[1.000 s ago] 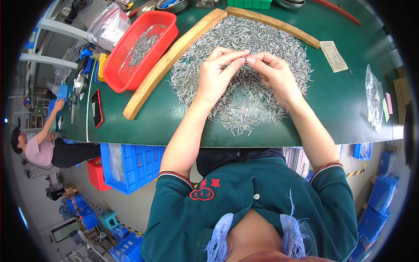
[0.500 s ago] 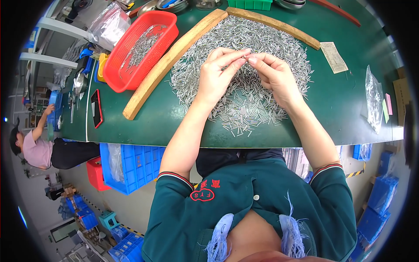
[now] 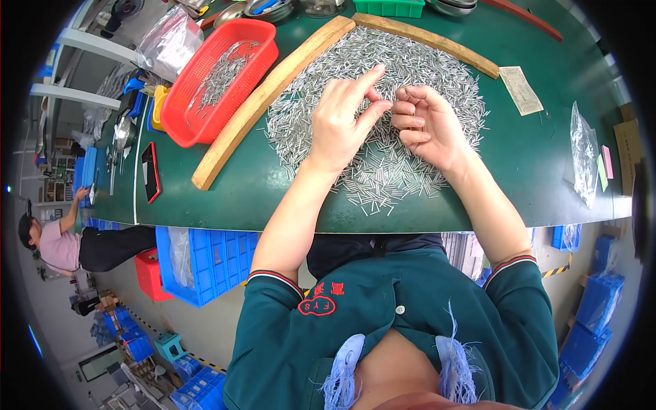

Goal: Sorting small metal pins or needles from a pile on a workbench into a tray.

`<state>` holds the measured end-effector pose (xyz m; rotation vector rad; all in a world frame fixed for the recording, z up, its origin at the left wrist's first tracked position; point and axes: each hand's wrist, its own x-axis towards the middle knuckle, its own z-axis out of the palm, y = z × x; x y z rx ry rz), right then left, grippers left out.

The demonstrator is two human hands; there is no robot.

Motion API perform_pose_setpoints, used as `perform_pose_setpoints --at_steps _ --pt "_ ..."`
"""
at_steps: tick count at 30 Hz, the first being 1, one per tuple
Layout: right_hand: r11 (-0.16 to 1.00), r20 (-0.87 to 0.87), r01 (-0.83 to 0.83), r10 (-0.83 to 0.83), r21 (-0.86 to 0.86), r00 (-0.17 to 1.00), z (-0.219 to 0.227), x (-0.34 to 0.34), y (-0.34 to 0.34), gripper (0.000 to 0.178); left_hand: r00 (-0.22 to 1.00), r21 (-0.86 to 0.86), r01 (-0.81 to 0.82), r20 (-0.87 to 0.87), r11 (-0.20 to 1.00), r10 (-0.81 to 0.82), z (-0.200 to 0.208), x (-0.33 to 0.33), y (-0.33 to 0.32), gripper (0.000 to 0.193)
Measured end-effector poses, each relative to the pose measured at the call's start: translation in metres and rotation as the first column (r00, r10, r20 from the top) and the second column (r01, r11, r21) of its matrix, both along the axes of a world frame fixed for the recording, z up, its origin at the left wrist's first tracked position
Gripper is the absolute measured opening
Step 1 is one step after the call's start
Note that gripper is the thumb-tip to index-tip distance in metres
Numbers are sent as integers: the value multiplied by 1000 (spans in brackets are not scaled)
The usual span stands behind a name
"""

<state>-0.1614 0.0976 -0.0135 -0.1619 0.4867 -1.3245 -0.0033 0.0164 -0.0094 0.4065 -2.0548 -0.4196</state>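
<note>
Above a wide heap of small silver metal pins (image 3: 383, 174), both of my hands are raised close together. My left hand (image 3: 339, 126) has its index finger stretched out and its thumb apart from it, and I see nothing held between them. My right hand (image 3: 430, 126) is just beside it, fingers curled inward. Whether a pin lies inside those fingers is hidden. Below the hands, loose pins spread thinner toward the table's near edge.
Two wooden bars (image 3: 273, 102) (image 3: 430, 44) border the heap at left and back. Beyond the left bar stands a red basket (image 3: 268, 58) holding more metal pieces. A phone (image 3: 150, 171), a paper slip (image 3: 521, 90) and a plastic bag (image 3: 583, 157) lie on the green table. Another person (image 3: 60, 242) is far left.
My fingertips, pinched together over the heap before, have come apart. The left index finger has straightened, and the right fingers have curled in. The other person's arm has lowered slightly.
</note>
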Motion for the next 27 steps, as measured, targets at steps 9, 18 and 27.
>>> perform_pose_setpoints --at_steps 9,18,27 --pt "989 -224 -63 93 134 970 10 18 2 36 998 -56 49 -25 997 -51 9 5 1 51" --pt "989 338 117 -80 -91 938 -18 -27 -3 26 603 195 -334 796 922 51 29 48 -25 34" --pt "992 -71 120 -118 26 990 1 -3 -2 27 704 3 -70 709 998 47 -3 27 -10 24"
